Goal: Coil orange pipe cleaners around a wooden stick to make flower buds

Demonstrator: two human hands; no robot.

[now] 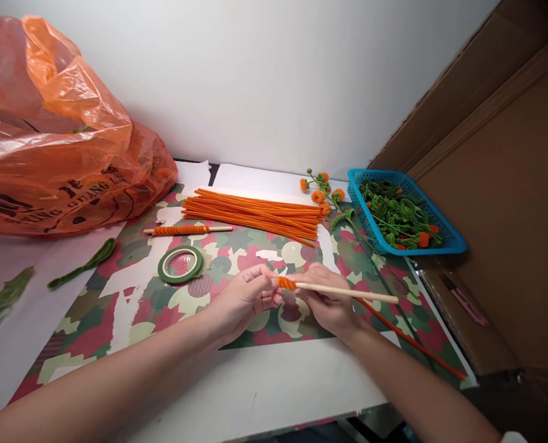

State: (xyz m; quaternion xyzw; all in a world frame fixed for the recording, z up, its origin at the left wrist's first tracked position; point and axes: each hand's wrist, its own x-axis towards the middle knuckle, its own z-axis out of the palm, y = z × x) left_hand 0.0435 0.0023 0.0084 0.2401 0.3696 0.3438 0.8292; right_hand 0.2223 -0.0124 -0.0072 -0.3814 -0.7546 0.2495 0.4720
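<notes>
Between my hands a pale wooden stick (352, 292) points off to the right, with an orange pipe cleaner (287, 283) coiled round its left end. My left hand (250, 292) pinches that coiled end between thumb and fingers. My right hand (327, 301) is closed round the stick and pipe cleaner just right of the coils; its fingertips are partly hidden. From under the right hand the pipe cleaner's loose tail runs down to the lower right. Behind them lies a second stick (221, 229) wrapped in an orange pipe cleaner coil (181, 231).
A bundle of orange pipe cleaners (255, 212) lies at the back, beside a stem of orange flowers (318, 197). A blue basket (454, 244) holds green stems. Green tape (163, 277), an orange plastic bag (71, 172), a pink utility knife (470, 307) and cardboard (495, 184) surround the work.
</notes>
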